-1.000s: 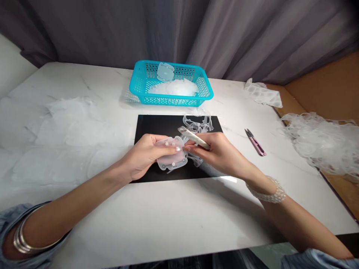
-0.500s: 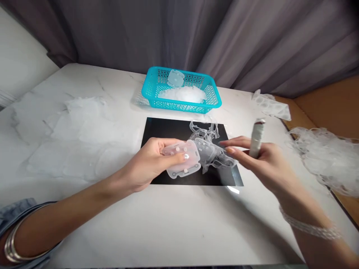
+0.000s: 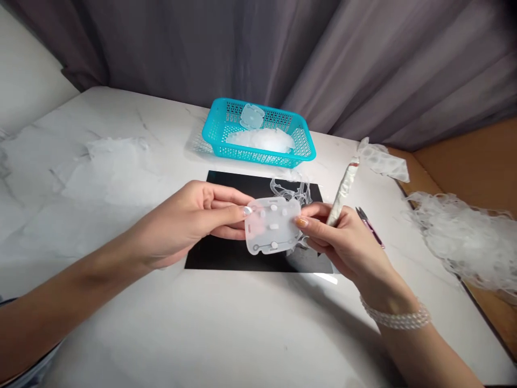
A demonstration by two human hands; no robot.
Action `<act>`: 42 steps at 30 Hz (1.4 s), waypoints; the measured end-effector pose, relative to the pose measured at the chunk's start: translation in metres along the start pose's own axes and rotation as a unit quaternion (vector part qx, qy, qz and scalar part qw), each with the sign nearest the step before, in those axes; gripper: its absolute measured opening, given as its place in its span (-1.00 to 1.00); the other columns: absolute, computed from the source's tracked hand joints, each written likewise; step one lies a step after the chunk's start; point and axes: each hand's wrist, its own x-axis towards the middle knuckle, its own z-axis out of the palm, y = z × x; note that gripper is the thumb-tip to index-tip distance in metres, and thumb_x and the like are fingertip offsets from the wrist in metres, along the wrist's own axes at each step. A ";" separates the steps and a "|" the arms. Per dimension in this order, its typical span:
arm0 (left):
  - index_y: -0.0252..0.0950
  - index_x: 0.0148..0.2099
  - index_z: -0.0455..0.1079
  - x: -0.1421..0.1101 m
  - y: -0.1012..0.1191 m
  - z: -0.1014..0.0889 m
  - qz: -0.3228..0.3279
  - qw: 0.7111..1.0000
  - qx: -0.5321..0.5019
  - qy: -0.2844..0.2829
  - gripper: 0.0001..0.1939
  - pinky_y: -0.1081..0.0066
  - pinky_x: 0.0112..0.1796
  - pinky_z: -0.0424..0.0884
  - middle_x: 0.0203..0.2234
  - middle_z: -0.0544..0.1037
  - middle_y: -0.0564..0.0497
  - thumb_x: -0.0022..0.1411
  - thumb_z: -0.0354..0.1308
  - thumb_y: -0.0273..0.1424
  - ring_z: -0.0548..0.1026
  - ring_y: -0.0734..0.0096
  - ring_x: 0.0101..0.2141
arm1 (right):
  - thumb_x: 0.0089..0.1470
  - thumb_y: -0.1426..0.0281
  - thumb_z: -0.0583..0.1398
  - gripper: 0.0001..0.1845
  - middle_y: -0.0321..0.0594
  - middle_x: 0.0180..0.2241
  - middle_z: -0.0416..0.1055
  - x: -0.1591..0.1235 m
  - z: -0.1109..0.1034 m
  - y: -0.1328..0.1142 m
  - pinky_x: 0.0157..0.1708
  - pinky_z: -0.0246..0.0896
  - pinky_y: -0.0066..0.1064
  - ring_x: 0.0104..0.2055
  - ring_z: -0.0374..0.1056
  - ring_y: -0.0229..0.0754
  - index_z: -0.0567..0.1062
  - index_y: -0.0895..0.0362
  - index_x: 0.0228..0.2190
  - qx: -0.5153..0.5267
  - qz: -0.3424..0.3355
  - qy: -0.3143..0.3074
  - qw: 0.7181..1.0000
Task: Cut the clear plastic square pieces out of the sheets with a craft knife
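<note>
A translucent, roughly square silicone-like piece (image 3: 269, 230) with small raised nubs is held over the black mat (image 3: 226, 256). My left hand (image 3: 202, 223) pinches its left edge between thumb and fingers. At the right edge, my right hand (image 3: 339, 237) has its thumb and fingers on the same piece. A slim stick-like tool wrapped in whitish tape (image 3: 344, 188) is tucked in that right hand, its wrapped end pointing up; its other end is hidden. Stringy clear trimmings (image 3: 288, 188) lie on the mat behind the piece.
A turquoise basket (image 3: 258, 156) at the back holds similar pieces. Stacked translucent sheets (image 3: 109, 178) cover the left side. Small snips (image 3: 370, 227) lie right of my right hand. Beyond them are a heap of trimmings (image 3: 476, 237) and a translucent strip (image 3: 383, 159).
My right hand has moved left and taken the piece's right edge. The stringy trimmings are now apart from the piece. The snips have come into view.
</note>
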 end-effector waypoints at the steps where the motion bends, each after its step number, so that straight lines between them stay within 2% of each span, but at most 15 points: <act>1: -0.24 -0.22 0.63 0.000 0.001 -0.001 -0.004 1.000 0.001 0.004 -0.81 0.21 -0.20 0.59 -0.31 0.66 -0.10 0.09 0.32 -0.32 0.64 0.11 -0.27 | 0.01 0.25 0.38 -0.75 -0.48 -0.70 0.01 0.000 0.001 -0.001 -0.65 -0.37 -0.46 -0.64 -0.19 -0.42 0.51 0.15 -0.49 0.007 0.002 -0.004 1.000; 9: -0.24 -0.21 0.64 0.002 0.000 -0.004 -0.029 0.999 -0.019 0.002 -0.80 0.16 -0.20 0.60 -0.32 0.66 -0.10 0.08 0.35 -0.35 0.65 0.06 -0.25 | -0.01 0.29 0.40 -0.77 -0.49 -0.70 0.00 -0.005 0.006 -0.006 -0.67 -0.37 -0.47 -0.64 -0.22 -0.44 0.52 0.14 -0.53 0.054 0.003 -0.013 0.998; 17: -0.26 -0.20 0.63 0.001 0.000 -0.004 -0.047 0.998 -0.050 0.010 -0.77 0.08 -0.24 0.62 -0.33 0.66 -0.14 0.04 0.38 -0.35 0.64 -0.04 -0.23 | -0.04 0.25 0.40 -0.73 -0.44 -0.71 0.11 -0.006 0.006 -0.006 -0.67 -0.31 -0.48 -0.65 -0.11 -0.42 0.48 0.14 -0.53 0.051 0.018 -0.002 0.999; 23: -0.25 -0.20 0.62 0.002 0.000 -0.005 -0.040 0.999 -0.034 -0.009 -0.78 0.05 -0.22 0.60 -0.32 0.66 -0.12 0.07 0.36 -0.31 0.64 -0.01 -0.26 | -0.01 0.23 0.38 -0.73 -0.42 -0.74 0.20 -0.006 0.007 -0.006 -0.69 -0.28 -0.48 -0.68 -0.08 -0.42 0.48 0.13 -0.52 0.042 0.022 -0.010 0.999; 27: -0.29 -0.20 0.61 0.006 -0.004 -0.006 -0.048 0.997 -0.061 0.002 -0.72 -0.03 -0.19 0.56 -0.24 0.65 -0.21 0.11 0.32 -0.21 0.62 -0.13 -0.19 | 0.04 0.23 0.35 -0.80 -0.38 -0.72 0.32 -0.009 0.009 -0.007 -0.70 -0.27 -0.48 -0.69 -0.10 -0.42 0.54 0.11 -0.40 0.014 -0.019 0.025 0.999; 30: -0.29 -0.12 0.60 0.013 -0.008 -0.012 -0.116 0.986 -0.113 -0.027 -0.55 -0.06 -0.19 0.53 -0.16 0.63 -0.29 0.14 0.22 -0.04 0.60 -0.23 -0.16 | 0.04 0.26 0.36 -0.83 -0.27 -0.58 0.46 -0.013 0.009 -0.006 -0.69 -0.22 -0.45 -0.68 -0.07 -0.41 0.58 0.08 -0.33 -0.035 -0.079 0.067 0.994; 33: -0.27 0.01 0.54 0.019 -0.009 -0.019 -0.164 0.974 -0.137 -0.077 -0.46 0.01 -0.14 0.52 -0.11 0.61 -0.29 0.15 0.16 0.00 0.59 -0.19 -0.12 | 0.03 0.31 0.35 -0.88 -0.31 -0.59 0.37 -0.014 0.004 -0.003 -0.68 -0.19 -0.43 -0.65 -0.03 -0.38 0.61 0.07 -0.34 -0.079 -0.106 0.046 0.990; 35: -0.27 0.07 0.52 0.020 -0.006 -0.022 -0.148 0.976 -0.137 -0.088 -0.49 0.06 -0.13 0.53 -0.11 0.62 -0.28 0.18 0.17 -0.08 0.60 -0.16 -0.12 | 0.10 0.34 0.29 -0.89 -0.35 -0.63 0.24 -0.012 -0.002 0.002 -0.65 -0.22 -0.42 -0.63 -0.06 -0.36 0.63 0.06 -0.32 -0.083 -0.113 0.022 0.990; 38: -0.24 0.13 0.47 0.015 0.001 -0.024 -0.098 0.986 -0.103 -0.083 -0.53 0.11 -0.15 0.56 -0.14 0.63 -0.24 0.17 0.25 -0.27 0.63 -0.08 -0.18 | 0.16 0.42 0.15 -0.76 -0.40 -0.67 0.06 -0.010 -0.009 0.008 -0.61 -0.28 -0.39 -0.62 -0.16 -0.34 0.64 0.07 -0.27 -0.047 -0.119 -0.005 0.992; 42: -0.19 0.22 0.36 0.007 0.010 -0.024 -0.090 0.991 -0.035 -0.088 -0.40 0.15 -0.07 0.54 -0.10 0.63 -0.16 0.11 0.32 -0.45 0.64 0.09 -0.18 | 0.13 0.46 0.10 -0.69 -0.42 -0.69 -0.03 -0.009 -0.011 0.009 -0.60 -0.34 -0.39 -0.62 -0.23 -0.34 0.66 0.12 -0.25 -0.010 -0.119 -0.021 0.993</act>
